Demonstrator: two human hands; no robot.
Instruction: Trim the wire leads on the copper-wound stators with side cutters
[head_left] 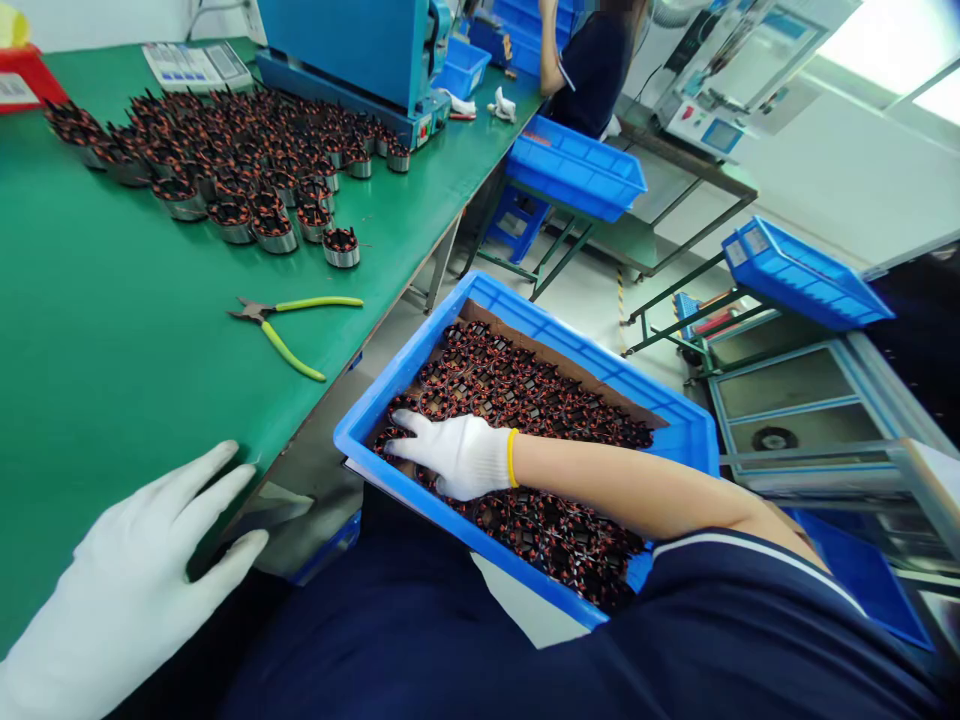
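My left hand [142, 570], in a white glove, is at the near edge of the green table with its fingers apart and nothing in them. My right hand [463, 455], in a white glove with a yellow cuff, reaches into a blue crate [675, 405] beside the table. Its fingers are spread over the wound motor stators [517, 375] packed inside, touching those by the crate's left end. Cardboard lines the crate's far wall. On the table, a group of similar stators [247, 150] stands upright, with one stator [341, 248] at its near edge.
Cutting pliers with green handles [296, 308] lie open on the green table [150, 330]. Behind the stators stand a blue machine [345, 55] and a scale [196, 66]. A co-worker [596, 70] sits beyond, near another blue crate [577, 170]. More crates [806, 275] rest on racks at right.
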